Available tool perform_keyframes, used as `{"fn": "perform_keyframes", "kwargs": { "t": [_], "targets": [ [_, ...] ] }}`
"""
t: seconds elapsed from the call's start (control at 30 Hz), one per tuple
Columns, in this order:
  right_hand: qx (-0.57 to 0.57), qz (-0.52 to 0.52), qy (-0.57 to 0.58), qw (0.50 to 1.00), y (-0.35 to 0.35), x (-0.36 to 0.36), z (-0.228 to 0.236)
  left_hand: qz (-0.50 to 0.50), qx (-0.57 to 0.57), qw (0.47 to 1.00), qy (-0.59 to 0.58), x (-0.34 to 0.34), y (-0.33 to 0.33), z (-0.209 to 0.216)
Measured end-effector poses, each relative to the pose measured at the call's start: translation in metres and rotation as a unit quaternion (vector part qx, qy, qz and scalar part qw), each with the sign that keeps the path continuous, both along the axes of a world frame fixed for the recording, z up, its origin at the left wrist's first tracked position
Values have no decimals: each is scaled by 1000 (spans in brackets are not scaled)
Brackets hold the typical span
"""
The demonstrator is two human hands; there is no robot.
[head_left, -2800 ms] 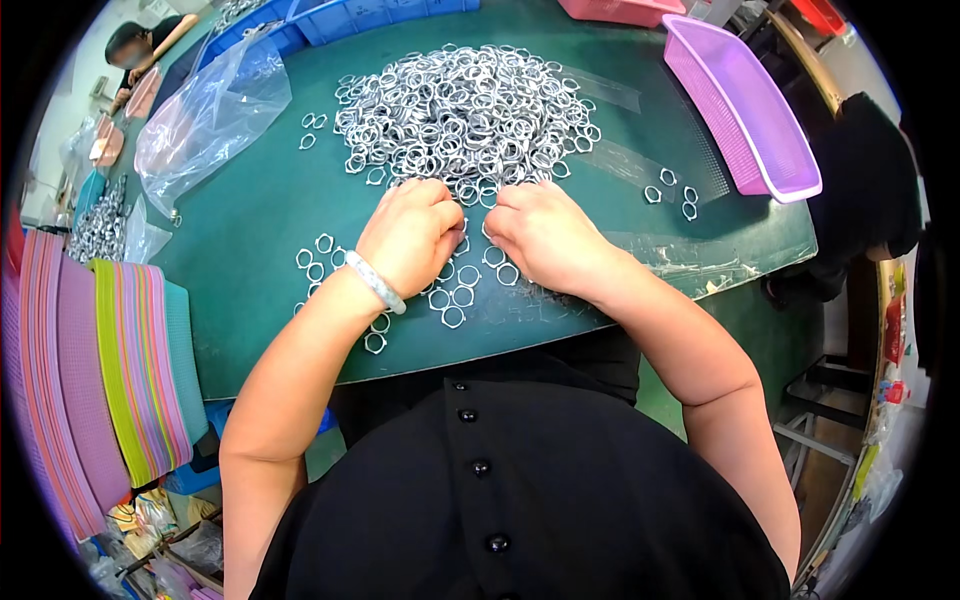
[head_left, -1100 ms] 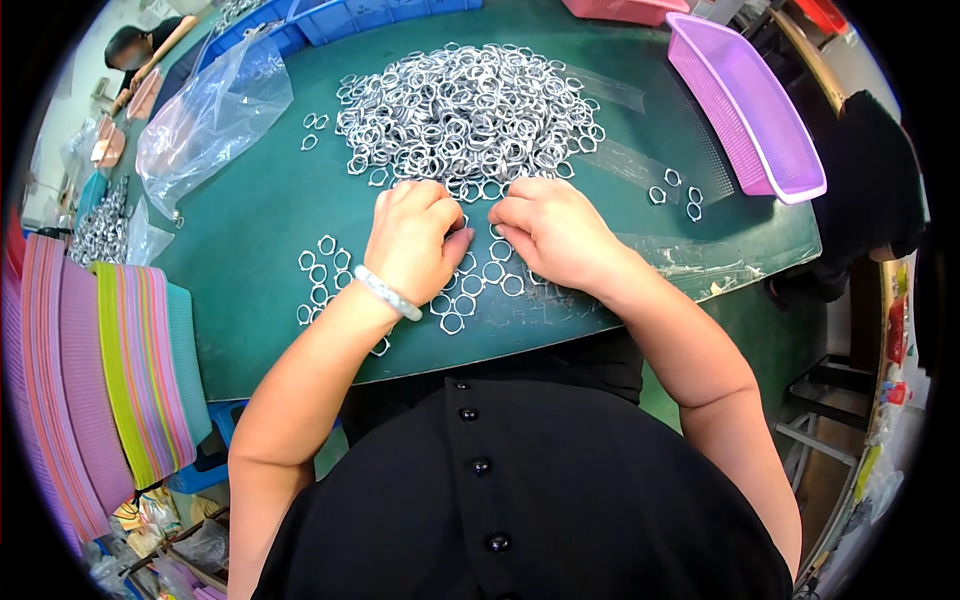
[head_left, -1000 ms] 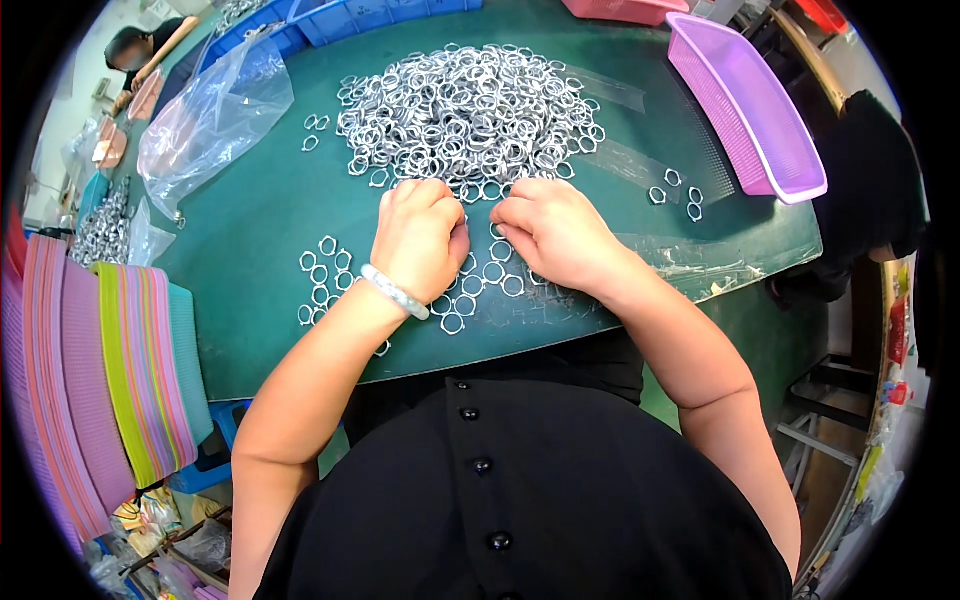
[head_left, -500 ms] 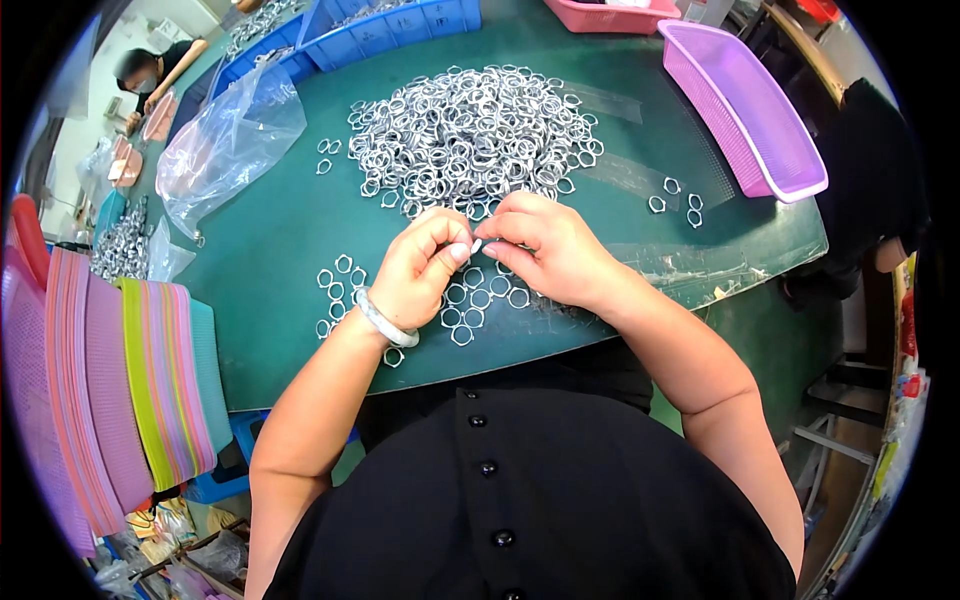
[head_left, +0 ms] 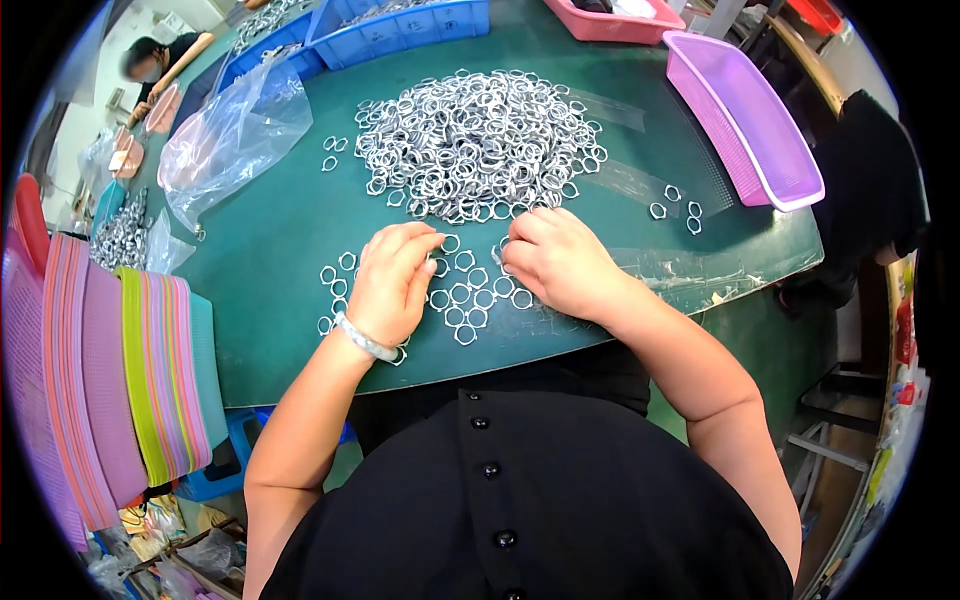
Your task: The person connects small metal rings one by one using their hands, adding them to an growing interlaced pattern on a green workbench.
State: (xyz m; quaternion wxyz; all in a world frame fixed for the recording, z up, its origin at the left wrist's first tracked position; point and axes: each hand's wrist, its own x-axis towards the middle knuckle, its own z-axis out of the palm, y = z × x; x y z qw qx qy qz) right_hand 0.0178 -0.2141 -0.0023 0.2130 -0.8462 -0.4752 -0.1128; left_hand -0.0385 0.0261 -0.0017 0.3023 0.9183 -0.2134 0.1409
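A large heap of silvery metal rings (head_left: 480,140) with small lugs on their rims lies on the green table. Between the heap and me, several loose rings (head_left: 460,294) are spread flat in a group. My left hand (head_left: 393,285), with a pale bangle (head_left: 365,338) at the wrist, hovers beside that group, thumb and fingers apart and nothing visible in them. Curled fingers of my right hand (head_left: 560,260) close at the heap's near edge, on a ring (head_left: 498,254) partly hidden by the fingertips. More loose rings (head_left: 340,288) lie left of my left hand.
A purple basket (head_left: 745,120) stands at the right, a pink tray (head_left: 612,28) behind it. Blue bins (head_left: 400,35) and a clear plastic bag (head_left: 240,140) occupy the far left. Nested coloured baskets (head_left: 130,370) stand at the near left. Another person (head_left: 150,65) works beyond.
My hands, which met fingertip to fingertip over a small piece, have come apart. The left has shifted left and its fingers have opened; the right has moved slightly right.
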Motion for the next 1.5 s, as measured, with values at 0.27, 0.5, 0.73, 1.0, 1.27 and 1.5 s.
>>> {"fn": "perform_keyframes", "kwargs": {
  "t": [0.27, 0.5, 0.73, 1.0, 1.27, 1.5],
  "targets": [
    [-50, -77, 22, 996, 18, 6, 9, -24, 165, 984, 62, -22, 0, 5],
    [-92, -60, 61, 992, 19, 9, 4, -32, 151, 985, 72, -25, 4, 11],
    [-67, -47, 77, 994, 12, 2, 13, -7, 106, 994, 38, -13, 2, 7],
    [-10, -35, 117, 992, 12, 6, 10, -20, 127, 990, 52, -10, 2, 5],
    [-27, -14, 92, 995, -1, -3, 15, 49, 118, 989, 69, -30, 31, 14],
    [64, -17, 104, 992, -18, -16, 17, 148, 108, 980, 73, -64, 60, 8]
  ]
}}
